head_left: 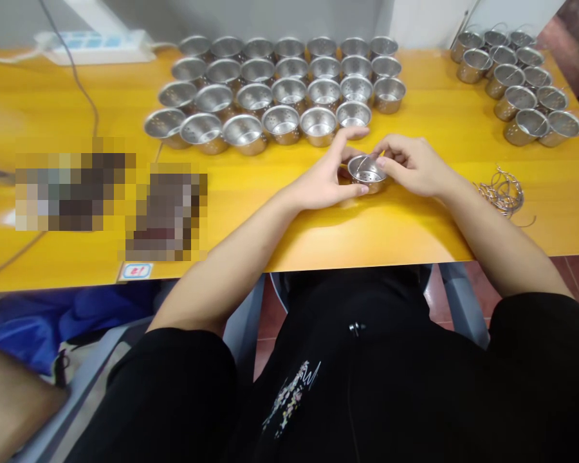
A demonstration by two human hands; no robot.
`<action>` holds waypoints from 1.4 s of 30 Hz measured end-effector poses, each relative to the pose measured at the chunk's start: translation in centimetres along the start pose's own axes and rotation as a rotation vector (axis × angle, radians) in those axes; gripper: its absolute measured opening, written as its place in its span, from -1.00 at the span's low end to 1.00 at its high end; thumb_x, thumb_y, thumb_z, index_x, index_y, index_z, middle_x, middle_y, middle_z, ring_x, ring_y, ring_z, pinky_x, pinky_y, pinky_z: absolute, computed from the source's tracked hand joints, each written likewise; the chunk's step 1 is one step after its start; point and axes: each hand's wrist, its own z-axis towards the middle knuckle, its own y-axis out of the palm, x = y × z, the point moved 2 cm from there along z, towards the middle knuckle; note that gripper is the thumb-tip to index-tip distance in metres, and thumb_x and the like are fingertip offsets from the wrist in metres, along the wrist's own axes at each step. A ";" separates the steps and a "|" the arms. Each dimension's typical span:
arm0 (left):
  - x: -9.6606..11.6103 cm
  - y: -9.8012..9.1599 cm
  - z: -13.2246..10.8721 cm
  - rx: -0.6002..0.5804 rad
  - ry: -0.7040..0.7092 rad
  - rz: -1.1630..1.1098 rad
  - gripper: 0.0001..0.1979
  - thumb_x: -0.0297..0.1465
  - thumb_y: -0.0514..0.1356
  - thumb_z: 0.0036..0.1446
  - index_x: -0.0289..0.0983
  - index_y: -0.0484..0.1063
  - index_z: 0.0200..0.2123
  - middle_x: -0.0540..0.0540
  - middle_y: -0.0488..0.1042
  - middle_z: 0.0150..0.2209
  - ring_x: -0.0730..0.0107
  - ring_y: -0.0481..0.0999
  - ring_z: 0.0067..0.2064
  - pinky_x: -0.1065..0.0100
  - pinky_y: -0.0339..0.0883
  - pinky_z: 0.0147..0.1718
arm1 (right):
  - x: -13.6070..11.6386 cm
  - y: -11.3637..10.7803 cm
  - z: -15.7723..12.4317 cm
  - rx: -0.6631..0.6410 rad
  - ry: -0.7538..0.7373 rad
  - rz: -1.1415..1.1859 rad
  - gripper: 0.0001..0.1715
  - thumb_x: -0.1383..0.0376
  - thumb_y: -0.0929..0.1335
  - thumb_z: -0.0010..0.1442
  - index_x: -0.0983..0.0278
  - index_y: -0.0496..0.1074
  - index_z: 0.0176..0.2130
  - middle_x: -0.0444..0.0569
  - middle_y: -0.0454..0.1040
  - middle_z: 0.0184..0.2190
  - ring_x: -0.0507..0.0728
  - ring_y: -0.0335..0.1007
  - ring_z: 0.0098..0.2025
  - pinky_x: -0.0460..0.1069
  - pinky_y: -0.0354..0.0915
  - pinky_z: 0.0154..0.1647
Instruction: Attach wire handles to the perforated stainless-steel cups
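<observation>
A small perforated metal cup stands at or just over the yellow table, steadied by my left hand. Thumb and fingers of that hand curve around the cup's left side. At the cup's right rim, my right hand pinches a thin wire handle, part of which crosses the cup's mouth. My fingers hide the handle's ends. Behind my hands stand several rows of similar perforated cups, with no handles visible. To the right of my right forearm lies a tangled heap of curved wire handles.
Cups with wire handles are grouped at the back right. A white power strip with cables sits at the back left. Two pixelated items lie on the left, near a small label. Another person's arm shows at lower left.
</observation>
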 end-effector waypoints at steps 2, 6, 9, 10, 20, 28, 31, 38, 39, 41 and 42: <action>-0.7 -0.2 0.1 0.010 -0.001 -0.023 0.33 0.33 0.69 0.26 0.02 0.10 0.77 -0.28 0.71 0.29 -0.16 0.84 0.22 -0.27 0.75 0.33 | 0.0 0.0 0.1 0.017 -0.015 0.027 -0.08 -0.56 0.38 0.67 0.13 0.70 0.28 0.04 0.72 -0.08 0.30 0.67 -0.08 0.24 0.68 0.09; -1.1 -0.6 0.2 0.075 -0.021 -0.045 0.29 0.39 0.70 0.26 0.06 0.16 0.74 -0.23 0.72 0.20 -0.12 0.87 0.13 -0.24 0.80 0.25 | -0.4 0.1 0.3 0.045 -0.068 0.062 0.14 -0.67 0.40 0.56 0.11 0.63 0.53 0.27 0.72 0.44 0.51 0.72 0.35 0.40 0.75 0.35; -0.6 -0.7 0.3 0.122 -0.041 -0.039 0.26 0.45 0.68 0.23 0.07 0.24 0.70 -0.23 0.71 0.19 -0.12 0.88 0.11 -0.21 0.82 0.21 | -0.7 0.3 0.2 0.014 -0.118 0.094 0.26 -0.65 0.53 0.45 0.07 0.55 0.66 0.29 0.58 0.65 0.61 0.63 0.53 0.47 0.75 0.41; -0.4 -0.7 0.3 0.136 -0.048 -0.032 0.25 0.48 0.67 0.22 0.07 0.27 0.68 -0.24 0.71 0.19 -0.12 0.88 0.11 -0.20 0.82 0.20 | -0.7 0.4 0.2 0.000 -0.130 0.102 0.27 -0.61 0.57 0.43 0.05 0.52 0.69 0.29 0.56 0.68 0.61 0.62 0.54 0.47 0.75 0.41; 1.5 -0.3 0.6 0.164 -0.110 -0.039 -0.04 0.54 0.48 0.39 -0.03 0.48 0.44 -0.26 0.76 0.16 -0.08 0.86 0.06 -0.10 0.82 0.07 | -0.7 1.0 0.3 -0.035 -0.196 0.118 0.14 -0.07 0.67 0.37 0.13 0.49 0.74 0.24 0.63 0.63 0.44 0.76 0.27 0.36 0.79 0.27; -0.4 -1.0 0.4 0.204 -0.107 -0.027 0.16 0.56 0.52 0.33 0.08 0.29 0.67 -0.36 0.61 0.38 -0.16 0.82 0.25 -0.10 0.85 0.08 | 0.6 0.7 0.3 0.037 -0.166 0.083 0.09 -0.07 0.66 0.42 0.15 0.49 0.73 0.31 0.59 0.67 0.63 0.65 0.56 0.50 0.73 0.47; -0.9 -1.0 0.3 0.219 -0.098 0.005 0.22 0.51 0.61 0.24 0.09 0.27 0.68 -0.39 0.52 0.54 -0.21 0.73 0.43 -0.04 0.84 0.16 | 1.1 0.6 0.2 0.027 -0.126 0.050 0.13 -0.14 0.68 0.41 0.11 0.50 0.73 0.29 0.60 0.67 0.63 0.66 0.56 0.50 0.73 0.47; -0.8 -0.3 0.5 0.247 -0.054 0.029 0.32 0.45 0.73 0.09 0.08 0.28 0.68 -0.44 0.44 0.65 -0.27 0.67 0.49 -0.03 0.82 0.15 | 1.1 0.5 0.3 -0.013 -0.125 0.002 0.22 -0.31 0.71 0.39 0.00 0.50 0.75 0.26 0.61 0.68 0.68 0.59 0.62 0.62 0.58 0.64; -0.7 -0.2 0.5 0.246 -0.064 0.036 0.33 0.45 0.73 0.08 0.08 0.28 0.68 -0.45 0.44 0.65 -0.27 0.67 0.48 -0.04 0.81 0.15 | 1.1 0.4 0.3 -0.016 -0.137 -0.002 0.22 -0.32 0.71 0.39 -0.01 0.49 0.76 0.25 0.60 0.69 0.70 0.58 0.64 0.65 0.53 0.68; -0.5 -0.3 0.5 0.244 -0.074 0.049 0.35 0.46 0.73 0.06 0.07 0.28 0.68 -0.45 0.46 0.63 -0.25 0.68 0.45 -0.02 0.80 0.14 | 1.4 0.5 0.4 -0.019 -0.172 -0.004 0.22 -0.32 0.71 0.41 -0.01 0.47 0.77 0.23 0.57 0.72 0.71 0.55 0.67 0.69 0.44 0.76; -0.4 -0.3 0.5 0.240 -0.075 0.054 0.36 0.47 0.72 0.07 0.07 0.27 0.69 -0.45 0.47 0.62 -0.24 0.69 0.44 0.00 0.80 0.13 | 1.5 0.5 0.4 -0.018 -0.193 -0.005 0.20 -0.31 0.70 0.44 -0.01 0.46 0.78 0.22 0.55 0.74 0.70 0.54 0.68 0.69 0.41 0.78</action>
